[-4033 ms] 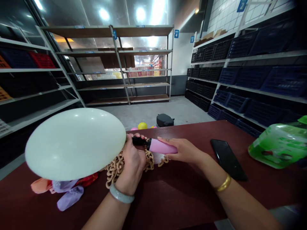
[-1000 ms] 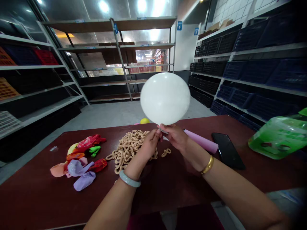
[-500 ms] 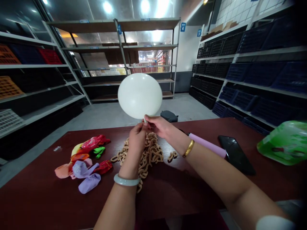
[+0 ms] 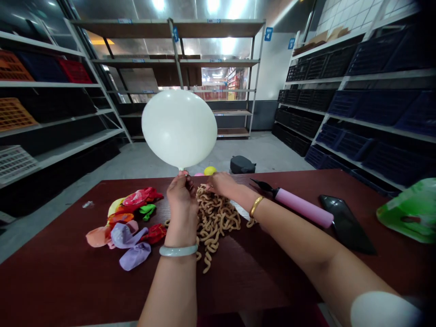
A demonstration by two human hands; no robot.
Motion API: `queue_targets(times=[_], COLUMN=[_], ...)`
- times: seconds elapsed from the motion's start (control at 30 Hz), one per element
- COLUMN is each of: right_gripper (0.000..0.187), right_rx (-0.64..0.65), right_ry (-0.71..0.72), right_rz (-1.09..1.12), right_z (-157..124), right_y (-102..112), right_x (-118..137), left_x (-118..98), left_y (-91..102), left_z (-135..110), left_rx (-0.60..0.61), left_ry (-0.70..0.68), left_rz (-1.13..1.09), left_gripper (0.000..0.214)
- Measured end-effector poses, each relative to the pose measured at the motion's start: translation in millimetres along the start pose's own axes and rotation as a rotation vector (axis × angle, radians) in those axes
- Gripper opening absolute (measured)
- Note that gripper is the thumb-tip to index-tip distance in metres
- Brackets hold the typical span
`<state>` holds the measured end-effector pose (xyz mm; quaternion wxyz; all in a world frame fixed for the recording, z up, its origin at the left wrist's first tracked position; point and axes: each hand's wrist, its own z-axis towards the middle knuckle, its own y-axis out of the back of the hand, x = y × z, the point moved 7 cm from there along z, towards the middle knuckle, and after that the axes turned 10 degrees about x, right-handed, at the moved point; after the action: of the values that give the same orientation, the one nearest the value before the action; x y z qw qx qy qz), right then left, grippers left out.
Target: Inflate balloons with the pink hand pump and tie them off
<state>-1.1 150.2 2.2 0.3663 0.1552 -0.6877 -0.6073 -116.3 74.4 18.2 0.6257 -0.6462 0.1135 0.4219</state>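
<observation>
A blown-up white balloon (image 4: 179,129) stands above the far edge of the table, its neck pointing down. My left hand (image 4: 181,190) is closed around that neck, fingers pinched together just under the balloon. To its right, my right hand (image 4: 222,185) bends down over the top of a heap of tan, curled, cord-like loops (image 4: 220,220). Its fingers look drawn together at the heap's far end, and whatever is between them is hidden. Left of my left hand lie uninflated balloons (image 4: 129,236) in red, orange, purple, yellow and green.
On the right of the dark red table (image 4: 238,281) lie a pink hand pump (image 4: 303,207), a black flat object (image 4: 347,222) and a green bag (image 4: 410,211). Beyond the edge, a yellow balloon (image 4: 210,170) and a dark grey object (image 4: 242,164) are on the floor. Shelves with crates surround the room.
My right hand has let go of the balloon's neck and moved down to the tan loops. My left hand has shifted left with the balloon. The view has turned slightly left.
</observation>
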Motion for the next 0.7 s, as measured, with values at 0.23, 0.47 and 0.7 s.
queue_targets(times=[0.23, 0.47, 0.7], right_gripper=[0.037, 0.034, 0.029], right_rx=[-0.167, -0.152, -0.258], right_ry=[0.062, 0.192, 0.259], right_rz=[0.536, 1.149, 1.515], right_z=[-12, -41, -69], right_y=[42, 81, 99], right_x=[-5, 0, -4], left_x=[-3, 1, 12], left_y=[4.4, 1.1, -21.7], left_z=[5, 5, -7], left_rx=[-0.015, 0.035, 0.161], left_ry=[-0.127, -0.092, 0.01], left_rz=[0.099, 0.097, 0.121], left_gripper=[0.029, 0.031, 0.031])
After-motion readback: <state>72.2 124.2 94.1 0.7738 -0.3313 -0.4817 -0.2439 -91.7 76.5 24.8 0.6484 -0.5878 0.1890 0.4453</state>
